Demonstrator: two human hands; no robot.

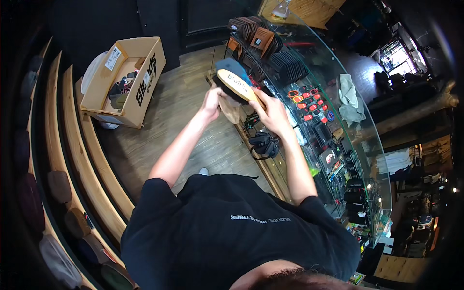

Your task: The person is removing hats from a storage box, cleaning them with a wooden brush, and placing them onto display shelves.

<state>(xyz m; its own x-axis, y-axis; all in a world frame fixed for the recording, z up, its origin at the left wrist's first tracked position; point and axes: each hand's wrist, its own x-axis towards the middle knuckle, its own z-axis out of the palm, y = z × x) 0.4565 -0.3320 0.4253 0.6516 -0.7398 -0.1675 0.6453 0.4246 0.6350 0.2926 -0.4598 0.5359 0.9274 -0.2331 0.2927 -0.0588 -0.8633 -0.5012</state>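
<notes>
My right hand (pixel 273 113) is closed round the handle of a wooden brush (pixel 234 83) with dark bristles. The brush's pale oval back faces up, and its bristles face down towards what my left hand holds. My left hand (pixel 211 102) grips what looks like a cap, with a blue-grey part (pixel 228 65) showing beyond the brush and a tan part (pixel 229 114) hanging below it. The brush covers most of its middle, so I cannot tell whether the bristles touch it.
A glass display counter (pixel 333 121) on the right holds wallets (pixel 263 41) and small red and orange items. A black bag (pixel 265 145) is beside it. A cardboard box (pixel 123 82) stands at the far left on the wooden floor. Stepped wooden shelves (pixel 82 145) with several caps curve along the left.
</notes>
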